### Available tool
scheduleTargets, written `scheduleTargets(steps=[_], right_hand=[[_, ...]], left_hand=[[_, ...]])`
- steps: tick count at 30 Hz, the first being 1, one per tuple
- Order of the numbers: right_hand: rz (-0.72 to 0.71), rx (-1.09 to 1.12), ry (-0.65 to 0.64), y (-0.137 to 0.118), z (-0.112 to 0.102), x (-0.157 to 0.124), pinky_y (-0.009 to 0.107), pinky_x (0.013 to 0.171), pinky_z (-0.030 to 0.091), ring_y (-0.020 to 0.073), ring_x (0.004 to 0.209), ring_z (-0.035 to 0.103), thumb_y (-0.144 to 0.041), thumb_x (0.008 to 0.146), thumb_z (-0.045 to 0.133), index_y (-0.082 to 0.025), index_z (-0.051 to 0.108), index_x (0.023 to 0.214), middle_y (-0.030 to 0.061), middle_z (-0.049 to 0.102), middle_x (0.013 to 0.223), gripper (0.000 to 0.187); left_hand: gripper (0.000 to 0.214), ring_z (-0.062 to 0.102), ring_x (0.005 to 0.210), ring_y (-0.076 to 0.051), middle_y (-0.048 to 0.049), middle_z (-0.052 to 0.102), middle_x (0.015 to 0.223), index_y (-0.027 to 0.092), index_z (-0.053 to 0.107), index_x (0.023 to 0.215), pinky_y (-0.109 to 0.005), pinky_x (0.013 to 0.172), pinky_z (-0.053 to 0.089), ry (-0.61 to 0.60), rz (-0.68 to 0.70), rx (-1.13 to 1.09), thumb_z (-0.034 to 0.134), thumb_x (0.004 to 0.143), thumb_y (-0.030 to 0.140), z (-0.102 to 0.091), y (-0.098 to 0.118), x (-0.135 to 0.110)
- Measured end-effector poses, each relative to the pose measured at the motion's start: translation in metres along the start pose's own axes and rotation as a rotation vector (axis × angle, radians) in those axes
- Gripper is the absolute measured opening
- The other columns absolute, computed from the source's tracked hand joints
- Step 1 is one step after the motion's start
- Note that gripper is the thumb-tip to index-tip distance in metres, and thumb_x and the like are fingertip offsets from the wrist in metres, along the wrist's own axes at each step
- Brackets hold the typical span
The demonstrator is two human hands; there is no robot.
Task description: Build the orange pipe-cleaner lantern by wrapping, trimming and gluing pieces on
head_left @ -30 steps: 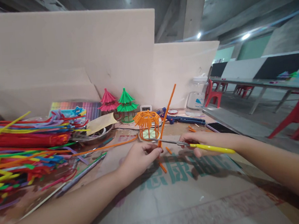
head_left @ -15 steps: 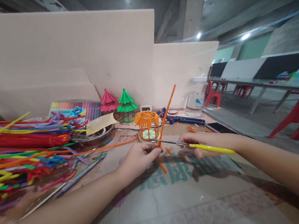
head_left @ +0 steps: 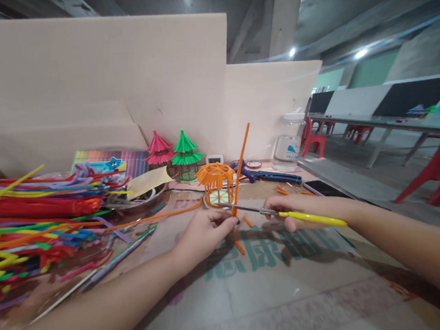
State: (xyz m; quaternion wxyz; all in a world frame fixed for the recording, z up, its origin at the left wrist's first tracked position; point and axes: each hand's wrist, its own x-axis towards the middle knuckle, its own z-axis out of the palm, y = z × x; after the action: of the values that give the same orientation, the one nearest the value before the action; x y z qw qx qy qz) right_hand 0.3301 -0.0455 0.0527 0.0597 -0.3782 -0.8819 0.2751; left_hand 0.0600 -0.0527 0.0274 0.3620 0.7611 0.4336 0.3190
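Note:
Between thumb and fingers, my left hand (head_left: pixel 206 235) pinches the lower end of an orange pipe cleaner (head_left: pixel 242 165), which stands up at a slight tilt. My right hand (head_left: pixel 285 210) grips yellow-handled scissors (head_left: pixel 309 219), their blades lying across the pipe cleaner just above my left fingertips. Just behind the blades stands an orange pavilion model (head_left: pixel 216 175) with an open-topped roof on a pale round base. Short cut orange pieces (head_left: pixel 239 247) lie on the covered table near my left hand.
Bundles of coloured pipe cleaners (head_left: pixel 47 216) fill the left side. Behind are a metal bowl (head_left: pixel 142 203), a pink model (head_left: pixel 158 152), a green model (head_left: pixel 185 158), a blue glue gun (head_left: pixel 246 172) and a clear jar (head_left: pixel 289 143). A phone (head_left: pixel 326 188) lies at right.
The upright orange pipe cleaner has tipped slightly to the left at its top. Both hands and the scissors stay nearly where they were.

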Motion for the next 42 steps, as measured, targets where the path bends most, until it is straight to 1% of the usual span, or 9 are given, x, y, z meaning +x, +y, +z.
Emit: scheduleTargets(steps=[9, 14, 20, 24, 27, 31, 34, 37, 42], right_hand=[[0.085, 0.116, -0.026, -0.009, 0.004, 0.000, 0.025, 0.063, 0.039, 0.0166, 0.075, 0.053, -0.035, 0.085, 0.052, -0.021, 0.051, 0.097, -0.0006, 0.060, 0.082, 0.019], [0.107, 0.028, -0.011, 0.000, 0.002, 0.001, 0.026, 0.059, 0.040, 0.0171, 0.071, 0.056, -0.045, 0.087, 0.054, -0.021, 0.054, 0.105, 0.0014, 0.065, 0.086, 0.030], [0.233, -0.140, 0.106, -0.010, 0.014, 0.008, 0.028, 0.066, 0.043, 0.0235, 0.084, 0.063, -0.055, 0.078, 0.066, -0.025, 0.063, 0.110, 0.0041, 0.070, 0.098, 0.044], [0.166, -0.249, 0.208, -0.030, 0.029, 0.015, 0.031, 0.080, 0.045, 0.0243, 0.099, 0.063, -0.033, 0.083, 0.061, -0.027, 0.061, 0.123, 0.0054, 0.068, 0.116, 0.040], [0.113, -0.259, 0.202, -0.037, 0.035, 0.017, 0.032, 0.086, 0.044, 0.0238, 0.104, 0.061, -0.029, 0.085, 0.059, -0.026, 0.058, 0.128, 0.0071, 0.065, 0.120, 0.044], [0.134, -0.250, 0.245, -0.035, 0.034, 0.016, 0.030, 0.075, 0.044, 0.0219, 0.089, 0.063, -0.038, 0.089, 0.057, -0.024, 0.067, 0.112, 0.0076, 0.068, 0.103, 0.030], [0.209, -0.223, 0.388, -0.032, 0.024, 0.020, 0.028, 0.065, 0.040, 0.0189, 0.074, 0.061, -0.044, 0.092, 0.049, -0.021, 0.070, 0.093, 0.0055, 0.070, 0.084, 0.031], [0.212, -0.190, 0.543, -0.029, 0.014, 0.033, 0.028, 0.060, 0.037, 0.0175, 0.068, 0.057, -0.048, 0.093, 0.047, -0.019, 0.068, 0.087, 0.0041, 0.068, 0.077, 0.036], [0.177, 0.042, 0.489, -0.024, 0.008, 0.068, 0.025, 0.055, 0.036, 0.0150, 0.064, 0.054, -0.048, 0.088, 0.053, -0.016, 0.069, 0.085, 0.0030, 0.064, 0.072, 0.036]], left_hand=[[0.034, 0.060, 0.067, -0.015, -0.0041, 0.071, 0.072, 0.013, 0.074, 0.075, -0.022, 0.061, 0.042, -0.015, 0.021, 0.036, 0.055, 0.085, 0.039, -0.001, -0.003, -0.001], [0.031, 0.059, 0.067, -0.014, -0.0029, 0.069, 0.070, 0.014, 0.072, 0.073, -0.022, 0.063, 0.042, -0.029, 0.113, 0.104, 0.055, 0.087, 0.035, 0.000, -0.003, -0.005], [0.023, 0.059, 0.076, -0.016, -0.0021, 0.071, 0.077, 0.019, 0.075, 0.080, -0.027, 0.078, 0.040, 0.179, 0.372, 0.264, 0.060, 0.088, 0.034, 0.001, -0.010, -0.007], [0.022, 0.059, 0.073, -0.016, -0.0008, 0.072, 0.072, 0.022, 0.077, 0.077, -0.028, 0.074, 0.038, 0.152, 0.277, 0.303, 0.062, 0.087, 0.034, -0.001, -0.015, 0.001], [0.024, 0.060, 0.070, -0.016, -0.0004, 0.072, 0.070, 0.021, 0.076, 0.071, -0.027, 0.071, 0.038, 0.138, 0.179, 0.279, 0.063, 0.086, 0.034, -0.003, -0.017, 0.006], [0.019, 0.062, 0.070, -0.016, -0.0002, 0.073, 0.071, 0.019, 0.076, 0.074, -0.024, 0.066, 0.041, 0.111, 0.068, 0.168, 0.064, 0.082, 0.031, -0.003, -0.020, 0.009], [0.019, 0.062, 0.068, -0.016, 0.0000, 0.073, 0.071, 0.018, 0.075, 0.075, -0.022, 0.064, 0.042, 0.101, 0.042, 0.112, 0.063, 0.082, 0.029, -0.002, -0.023, 0.011], [0.026, 0.062, 0.069, -0.016, -0.0006, 0.071, 0.071, 0.017, 0.073, 0.074, -0.023, 0.064, 0.042, 0.103, 0.085, 0.125, 0.056, 0.087, 0.031, 0.000, -0.025, 0.012], [0.030, 0.062, 0.070, -0.017, -0.0020, 0.071, 0.071, 0.016, 0.073, 0.076, -0.023, 0.066, 0.043, 0.127, 0.111, 0.150, 0.052, 0.089, 0.032, 0.001, -0.025, 0.011]])
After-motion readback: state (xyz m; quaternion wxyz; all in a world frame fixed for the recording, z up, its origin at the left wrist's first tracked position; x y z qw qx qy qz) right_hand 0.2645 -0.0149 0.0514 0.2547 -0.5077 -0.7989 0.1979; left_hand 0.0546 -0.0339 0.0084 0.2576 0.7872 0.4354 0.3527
